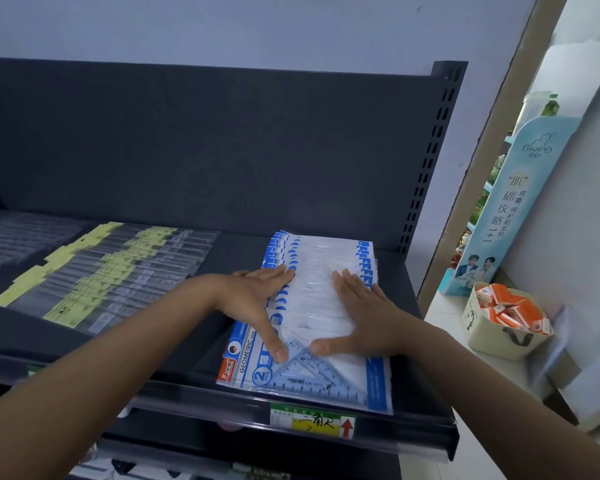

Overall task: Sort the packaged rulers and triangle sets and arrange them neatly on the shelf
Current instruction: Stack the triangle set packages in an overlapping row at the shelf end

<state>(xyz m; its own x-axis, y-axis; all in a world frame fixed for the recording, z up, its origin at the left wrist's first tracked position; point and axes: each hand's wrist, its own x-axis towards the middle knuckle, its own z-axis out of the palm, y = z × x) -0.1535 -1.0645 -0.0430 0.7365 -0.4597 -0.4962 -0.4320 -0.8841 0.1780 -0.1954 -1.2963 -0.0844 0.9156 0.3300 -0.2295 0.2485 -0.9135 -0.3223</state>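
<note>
The triangle set packages [326, 268] lie in an overlapping row on the right part of the dark shelf [153, 344], running from the near edge toward the back panel. Each pack has a blue-and-white border. The nearest pack [246, 362] reads "GEOMETRIC" along its left strip, carries a round "2" mark and shows a clear blue triangle through the film.

The left hand [257, 296] lies flat on the left side of the row, fingers straight and thumb stretched toward the near pack. The right hand [361, 313] lies flat on the right side, fingers straight and thumb pointing left. The two thumb tips are close together over the triangle. Neither hand grips anything.

To the left, packaged rulers with yellow header cards [118, 271] lie fanned on the same shelf. Clear ruler packs [21, 233] lie farther left.

A price tag [314, 422] on the near shelf edge bears handwritten characters and a red up arrow.

At the right, a display stand [520, 202] reads "Biving". A basket [492, 337] near it holds orange boxes [510, 306].
</note>
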